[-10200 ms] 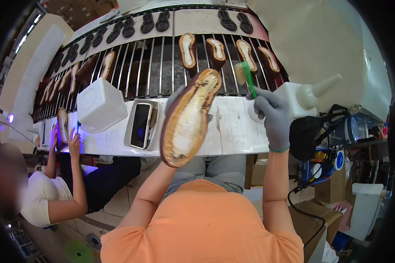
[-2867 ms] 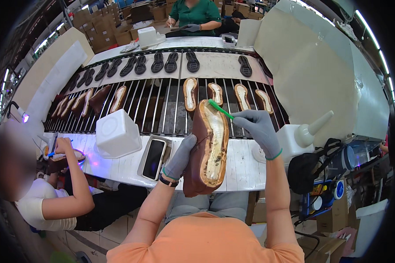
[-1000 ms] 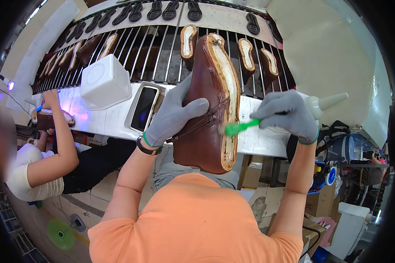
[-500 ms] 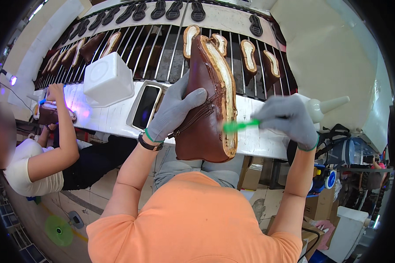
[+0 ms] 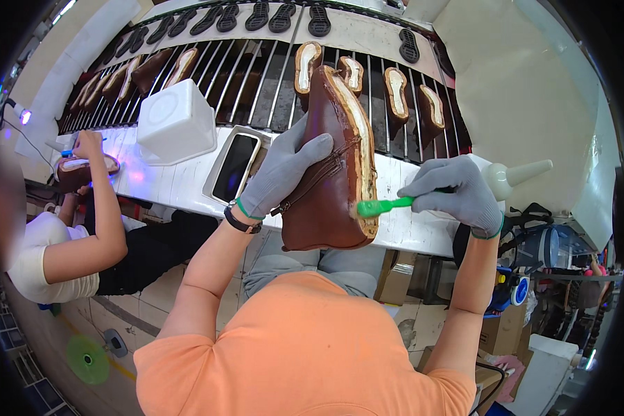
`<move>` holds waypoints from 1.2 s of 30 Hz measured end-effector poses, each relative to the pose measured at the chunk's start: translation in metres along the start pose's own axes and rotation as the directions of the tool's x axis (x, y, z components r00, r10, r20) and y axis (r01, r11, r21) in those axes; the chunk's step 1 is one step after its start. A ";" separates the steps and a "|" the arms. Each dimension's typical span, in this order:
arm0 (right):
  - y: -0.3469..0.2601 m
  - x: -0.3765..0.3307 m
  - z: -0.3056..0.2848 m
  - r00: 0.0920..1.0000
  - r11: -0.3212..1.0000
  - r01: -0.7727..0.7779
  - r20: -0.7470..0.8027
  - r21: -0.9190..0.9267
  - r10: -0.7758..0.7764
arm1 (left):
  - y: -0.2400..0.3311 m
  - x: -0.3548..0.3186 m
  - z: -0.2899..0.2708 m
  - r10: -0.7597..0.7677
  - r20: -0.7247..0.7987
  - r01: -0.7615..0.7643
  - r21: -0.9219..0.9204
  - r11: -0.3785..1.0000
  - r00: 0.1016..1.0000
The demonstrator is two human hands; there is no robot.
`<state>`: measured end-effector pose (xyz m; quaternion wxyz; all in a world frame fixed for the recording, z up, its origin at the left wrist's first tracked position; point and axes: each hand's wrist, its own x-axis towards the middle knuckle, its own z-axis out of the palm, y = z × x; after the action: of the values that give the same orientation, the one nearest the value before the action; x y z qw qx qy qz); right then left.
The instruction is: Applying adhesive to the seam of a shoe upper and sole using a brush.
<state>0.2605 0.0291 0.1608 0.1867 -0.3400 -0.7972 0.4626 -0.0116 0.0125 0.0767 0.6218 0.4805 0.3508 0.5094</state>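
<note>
My left hand (image 5: 282, 166), in a grey glove, is closed round a brown leather boot upper (image 5: 312, 215) with a zip on its side. The boot is tilted, its whitish, tan-edged underside (image 5: 359, 139) turned to the right. Between the gloved fingers of my right hand (image 5: 457, 191) is the handle of a green brush (image 5: 385, 205). Its bristle end touches the rim of the underside near the boot's lower end. A white squeeze bottle (image 5: 509, 177) with a long nozzle shows just beyond my right hand.
Beyond the white bench edge (image 5: 412, 232) runs a roller rack with several upturned boots (image 5: 396, 93). Black soles (image 5: 319, 21) line the shelf behind. A white tub (image 5: 177, 125) and a tray with a phone (image 5: 236, 166) stand left. A co-worker (image 5: 69, 243) holds another boot at far left.
The brush has shifted slightly down along the boot's rim and shows less blur. The boot has tipped a little in my left hand. The co-worker's boot has turned its underside up.
</note>
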 end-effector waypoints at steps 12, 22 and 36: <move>0.008 0.011 -0.010 0.981 0.995 0.095 0.170 -0.001 -0.093 | -0.019 0.004 0.000 -0.356 0.128 0.372 -0.144 0.917 0.926; 0.003 0.030 -0.020 0.960 0.996 0.081 0.267 0.022 -0.084 | -0.045 -0.005 0.018 -0.477 0.375 0.603 -0.407 0.686 0.795; 0.002 0.050 -0.024 0.952 0.980 0.109 0.268 0.166 -0.151 | 0.030 -0.041 0.069 -0.527 0.244 0.497 0.175 0.850 0.814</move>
<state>0.2406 0.0801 0.1700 0.1276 -0.2033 -0.7995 0.5507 0.0339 -0.0432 0.1233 0.7537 0.4674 0.4006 0.2303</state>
